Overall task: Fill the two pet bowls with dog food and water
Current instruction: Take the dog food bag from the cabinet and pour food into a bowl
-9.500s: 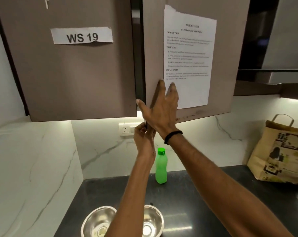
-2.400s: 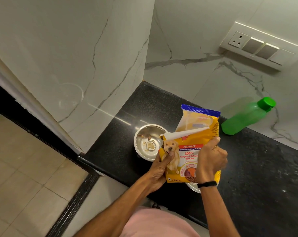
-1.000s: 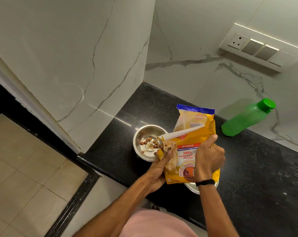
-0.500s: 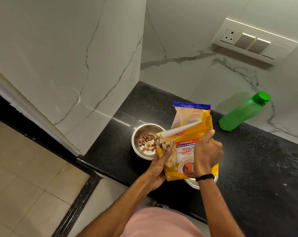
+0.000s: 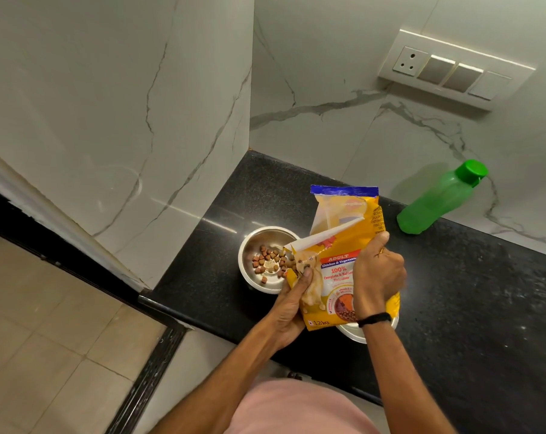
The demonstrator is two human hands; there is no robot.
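Just right of centre frame, the yellow plastic dog food bag with a blue top band (image 5: 347, 245), printed "ADULT", "Chicken & Vegetables", "100%" and "1.2kg", is tipped with its torn corner over the round steel bowl (image 5: 256, 245) holding brown kibble (image 5: 265, 261). Both hands clamp it: left hand (image 5: 292, 305) near the spout, right hand (image 5: 376, 277) across its front. A second steel bowl (image 5: 350, 333) peeks out below on the black speckled counter (image 5: 469, 308); a green plastic bottle (image 5: 441, 198) stands upper right.

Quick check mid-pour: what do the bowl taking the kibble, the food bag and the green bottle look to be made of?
Bowl: looks like polished metal, likely stainless steel, with a bright mirror-like rim and wall.
Food bag: glossy printed plastic film, probably laminated; it creases and its torn flap shows a pale inner side.
Green bottle: seemingly translucent moulded plastic with an opaque green cap.
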